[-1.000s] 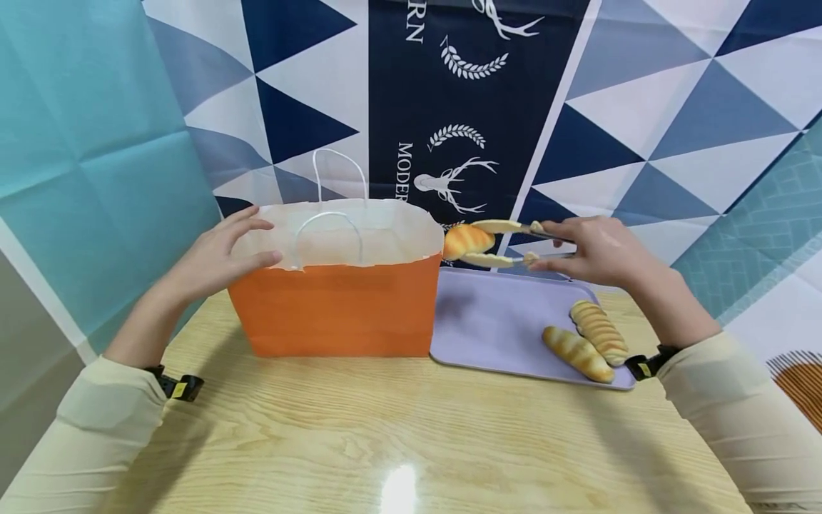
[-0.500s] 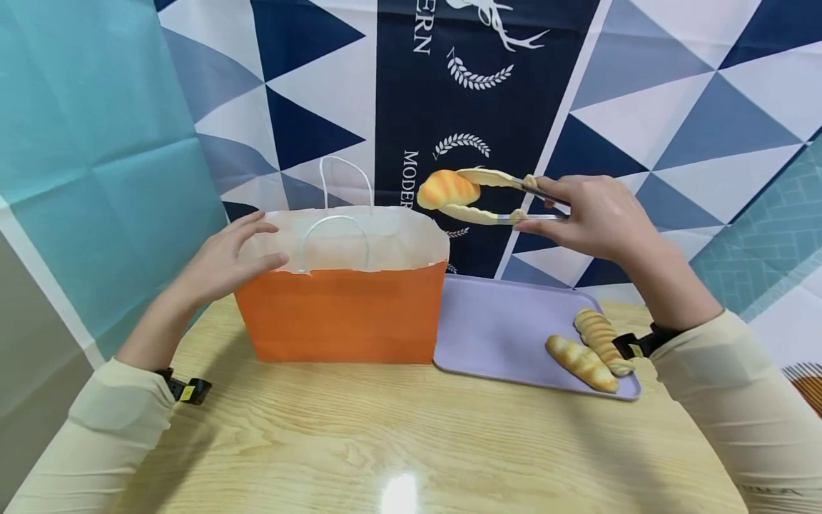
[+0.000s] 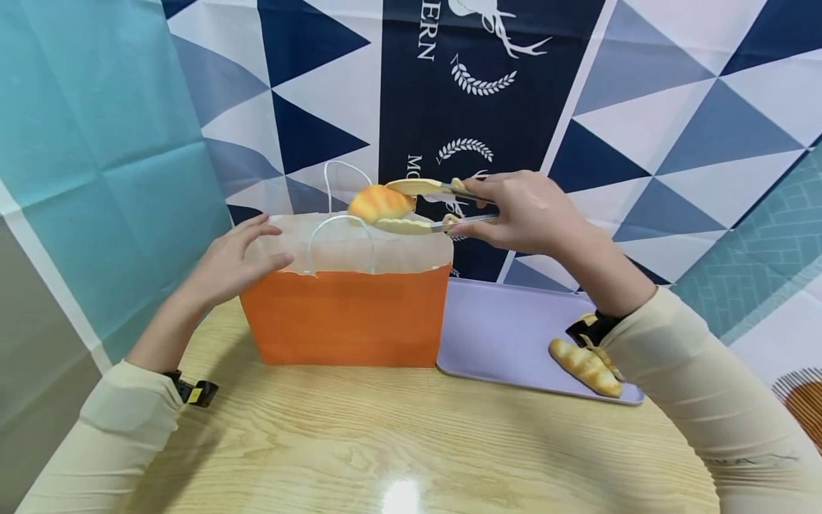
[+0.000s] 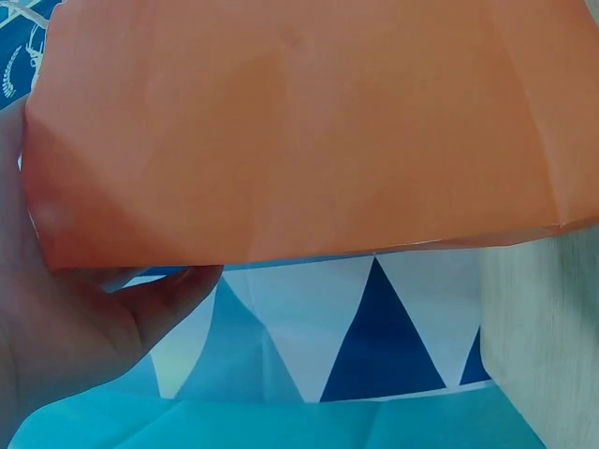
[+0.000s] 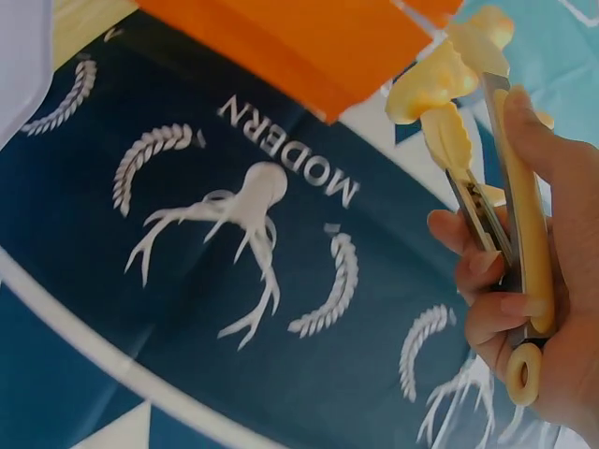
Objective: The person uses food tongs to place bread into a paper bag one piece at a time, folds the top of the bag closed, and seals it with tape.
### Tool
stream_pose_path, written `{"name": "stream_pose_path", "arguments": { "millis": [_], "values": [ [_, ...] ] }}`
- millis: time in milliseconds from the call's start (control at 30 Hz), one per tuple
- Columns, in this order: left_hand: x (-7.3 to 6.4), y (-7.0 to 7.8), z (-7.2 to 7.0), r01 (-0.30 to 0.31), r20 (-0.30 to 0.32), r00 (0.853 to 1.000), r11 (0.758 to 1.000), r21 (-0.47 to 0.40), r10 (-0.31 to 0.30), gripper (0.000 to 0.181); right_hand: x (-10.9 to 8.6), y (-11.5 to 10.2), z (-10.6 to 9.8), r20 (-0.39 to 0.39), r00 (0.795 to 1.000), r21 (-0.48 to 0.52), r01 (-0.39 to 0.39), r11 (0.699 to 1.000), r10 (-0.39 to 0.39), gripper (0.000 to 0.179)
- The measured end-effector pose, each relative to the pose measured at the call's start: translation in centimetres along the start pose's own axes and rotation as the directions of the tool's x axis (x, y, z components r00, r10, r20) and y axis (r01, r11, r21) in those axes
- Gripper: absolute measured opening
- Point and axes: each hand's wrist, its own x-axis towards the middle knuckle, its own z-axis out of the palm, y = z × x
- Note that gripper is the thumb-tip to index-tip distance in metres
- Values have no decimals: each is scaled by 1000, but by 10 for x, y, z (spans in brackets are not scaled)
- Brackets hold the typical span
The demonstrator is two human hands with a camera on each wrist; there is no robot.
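Observation:
An orange paper bag [image 3: 349, 318] with a white inside and white handles stands upright on the table. At its left end my left hand [image 3: 234, 260] holds the rim, thumb toward the front and fingers toward the back. In the left wrist view, the thumb [image 4: 178, 295] lies along the bag's edge. My right hand [image 3: 529, 210] grips tongs [image 3: 443, 227] with cream tips and metal arms. Between the tips is a small golden bread roll [image 3: 379, 204], above the bag's opening. In the right wrist view, fingers wrap the tongs' cream handle [image 5: 533, 224].
Right of the bag lies a lilac tray [image 3: 501, 325]. On it are a long bread roll [image 3: 584, 366] and another bread partly hidden by my right wrist. The wooden table [image 3: 359, 435] extends in front; a patterned cloth [image 3: 327, 78] hangs behind.
My right hand has lifted the bread roll in the tongs from beside the bag and carried it left, over the opening. My left hand stays at the rim.

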Motion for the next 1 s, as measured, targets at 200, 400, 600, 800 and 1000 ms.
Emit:
{"name": "stream_pose_path", "arguments": {
  "millis": [200,400,600,800,1000],
  "values": [
    [0,2,1,7,12,1000,1000,-6,-7,72,18,-22,12,32,997,-13,72,997,-72,80],
    [-1,2,1,-4,2,1000,1000,-6,4,71,34,-40,25,77,990,-24,123,992,-121,77],
    [-2,1,0,-12,-8,1000,1000,-2,12,71,47,-52,34,130,986,-48,115,992,-108,76],
    [-1,1,1,-1,-6,1000,1000,5,1,73,56,-59,41,165,980,-52,124,991,-114,72],
    [-2,1,1,-10,-7,1000,1000,3,10,73,60,-66,43,170,978,-63,130,990,-118,70]
  ]
}}
